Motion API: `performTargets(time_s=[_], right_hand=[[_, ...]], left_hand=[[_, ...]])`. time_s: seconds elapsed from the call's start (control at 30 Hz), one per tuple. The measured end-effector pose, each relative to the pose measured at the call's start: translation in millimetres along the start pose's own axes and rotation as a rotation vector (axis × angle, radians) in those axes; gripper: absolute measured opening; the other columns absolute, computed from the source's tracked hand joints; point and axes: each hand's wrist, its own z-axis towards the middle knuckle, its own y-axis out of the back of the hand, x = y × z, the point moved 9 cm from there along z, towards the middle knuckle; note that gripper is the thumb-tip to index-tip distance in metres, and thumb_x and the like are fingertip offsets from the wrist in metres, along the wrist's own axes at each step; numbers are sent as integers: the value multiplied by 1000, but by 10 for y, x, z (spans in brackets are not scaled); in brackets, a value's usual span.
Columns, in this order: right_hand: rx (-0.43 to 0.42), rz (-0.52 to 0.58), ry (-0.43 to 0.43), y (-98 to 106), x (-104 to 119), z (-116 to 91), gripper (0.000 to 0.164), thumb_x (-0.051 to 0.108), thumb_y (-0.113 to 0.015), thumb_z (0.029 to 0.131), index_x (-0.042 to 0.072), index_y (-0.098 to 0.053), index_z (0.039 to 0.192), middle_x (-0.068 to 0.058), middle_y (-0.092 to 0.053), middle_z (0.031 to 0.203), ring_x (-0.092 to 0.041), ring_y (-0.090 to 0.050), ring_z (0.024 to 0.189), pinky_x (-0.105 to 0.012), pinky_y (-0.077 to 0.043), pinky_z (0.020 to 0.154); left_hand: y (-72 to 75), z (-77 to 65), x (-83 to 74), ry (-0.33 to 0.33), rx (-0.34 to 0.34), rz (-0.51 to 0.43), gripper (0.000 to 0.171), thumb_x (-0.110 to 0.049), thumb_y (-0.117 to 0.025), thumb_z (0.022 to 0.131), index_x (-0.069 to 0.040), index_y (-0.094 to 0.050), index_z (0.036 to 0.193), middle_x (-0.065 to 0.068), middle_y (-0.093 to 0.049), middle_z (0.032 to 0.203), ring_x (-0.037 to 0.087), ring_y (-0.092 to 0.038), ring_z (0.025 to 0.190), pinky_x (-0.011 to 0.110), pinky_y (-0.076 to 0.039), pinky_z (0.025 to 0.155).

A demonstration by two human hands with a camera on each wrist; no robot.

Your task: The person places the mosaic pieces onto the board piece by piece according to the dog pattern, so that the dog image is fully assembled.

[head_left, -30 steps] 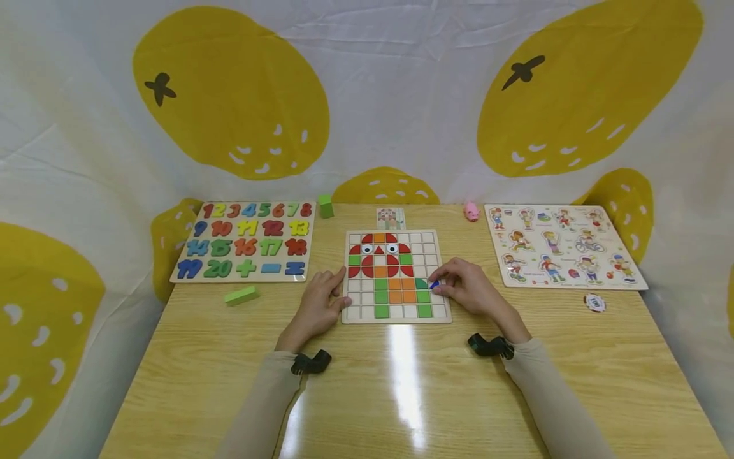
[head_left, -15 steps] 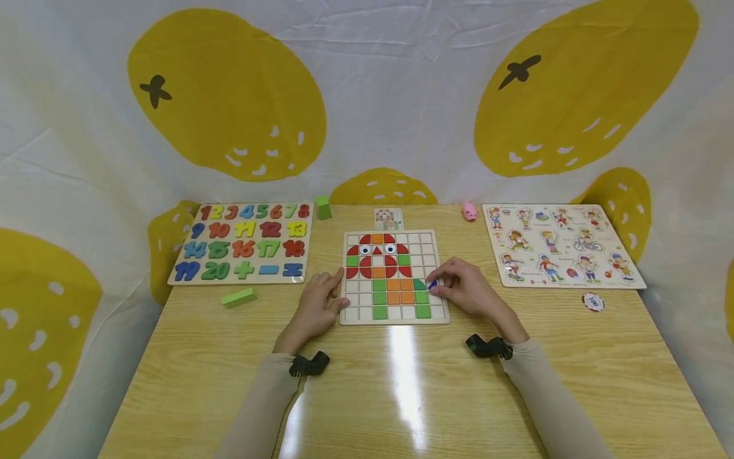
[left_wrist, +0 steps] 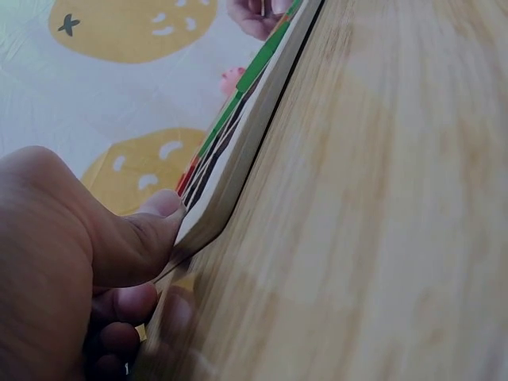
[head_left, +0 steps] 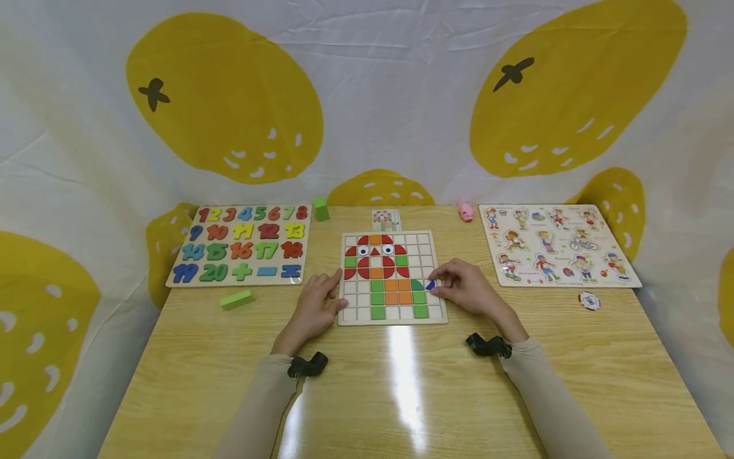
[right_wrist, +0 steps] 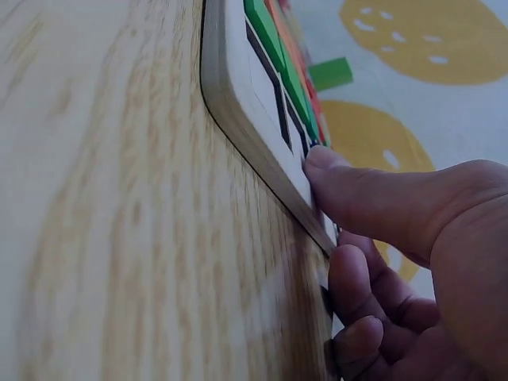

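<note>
A square wooden mosaic board [head_left: 348,242] with a grid lies mid-table, bearing red, orange, green and white pieces in an owl-like pattern. The left hand [head_left: 312,311] rests at its left edge; index finger and thumb touch the rim. In the left wrist view the thumb [left_wrist: 163,205] lies on the board's edge, other fingers curled below. The right hand [head_left: 467,287] reaches over the board's right edge, thumb and index finger pinching a small blue rounded piece [head_left: 430,285]. That piece sits beside a dark green quarter-round piece [head_left: 417,285]. Its contact with the grid is partly hidden by the fingers.
Behind the board lies a pattern card [head_left: 385,220]. A number puzzle [head_left: 237,245] stands left, a figure puzzle [head_left: 559,245] right. Green blocks [head_left: 237,299], a pink pig [head_left: 466,212] and a poker chip [head_left: 589,301] lie around on the table [head_left: 355,395].
The blue piece shows more of its face and appears to lie flatter at the board's right side, under the right fingertips. The left hand stays put; the head view shifts slightly.
</note>
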Motion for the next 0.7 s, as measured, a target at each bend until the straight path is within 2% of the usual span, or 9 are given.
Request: performTargets(time_s=[0.17, 0.23, 0.3, 0.37, 0.4, 0.47, 0.53, 0.63, 0.7], right_hand=[[-41, -18, 23, 129, -3, 13, 36, 25, -78, 86, 14, -68, 118, -2, -63, 96, -16, -57, 82, -29, -47, 71], [-88, -54, 35, 292, 11, -15, 44, 27, -74, 89, 11, -62, 128, -8, -64, 105, -22, -60, 91, -37, -49, 77], [-155, -152, 32, 553, 12, -72, 54, 31, -69, 93, 8, -53, 139, -17, -60, 123, -33, -57, 109, -49, -47, 90], [-222, -294, 18, 916, 6, -152, 66, 37, -62, 97, 7, -39, 150, -25, -47, 142, -44, -46, 127, -61, -35, 102], [-246, -377, -10, 1118, -17, -209, 70, 41, -58, 98, 8, -31, 154, -27, -37, 150, -48, -36, 135, -65, -27, 106], [-277, -550, -90, 1553, -80, -328, 79, 50, -50, 99, 11, -16, 159, -26, -16, 160, -49, -14, 145, -67, -10, 112], [-278, -669, -183, 1972, -151, -452, 84, 58, -42, 99, 14, -5, 160, -21, 3, 163, -46, 6, 148, -67, 3, 113], [-274, -755, -322, 2447, -260, -630, 90, 68, -36, 96, 18, 3, 160, -10, 20, 162, -37, 26, 146, -67, 15, 109], [-274, -772, -373, 2611, -305, -704, 92, 70, -35, 94, 20, 6, 159, -6, 26, 160, -33, 31, 143, -67, 18, 108]], left_hand=[[7, 36, 8, 6, 24, -32, 68, -25, -69, 93, -15, -39, 153, -1, -45, 89, 16, -37, 87, 34, -32, 75], [69, 32, 8, 2, 21, -54, 67, -26, -66, 95, -14, -36, 154, 0, -47, 95, 16, -40, 91, 35, -35, 79], [232, 8, 22, -12, -16, -46, 68, -26, -64, 97, -15, -32, 156, 4, -50, 109, 18, -44, 102, 38, -41, 86], [530, -27, 37, -55, -104, 13, 69, -26, -62, 98, -13, -28, 157, 11, -49, 127, 26, -45, 115, 47, -42, 95], [716, -54, 41, -87, -157, 75, 70, -27, -61, 98, -13, -26, 157, 15, -45, 136, 29, -42, 124, 51, -39, 102], [1129, -124, 55, -132, -262, 205, 74, -31, -60, 98, -12, -20, 159, 19, -32, 151, 37, -28, 140, 59, -27, 110], [1534, -188, 65, -166, -340, 332, 79, -39, -56, 99, -11, -15, 159, 19, -19, 160, 41, -14, 147, 64, -14, 114], [2006, -266, 112, -136, -345, 473, 85, -54, -46, 99, -14, -5, 160, 12, -2, 165, 40, 7, 150, 67, 0, 113], [2185, -294, 144, -106, -323, 519, 86, -59, -43, 98, -16, -3, 160, 9, 5, 166, 39, 13, 150, 68, 3, 112]])
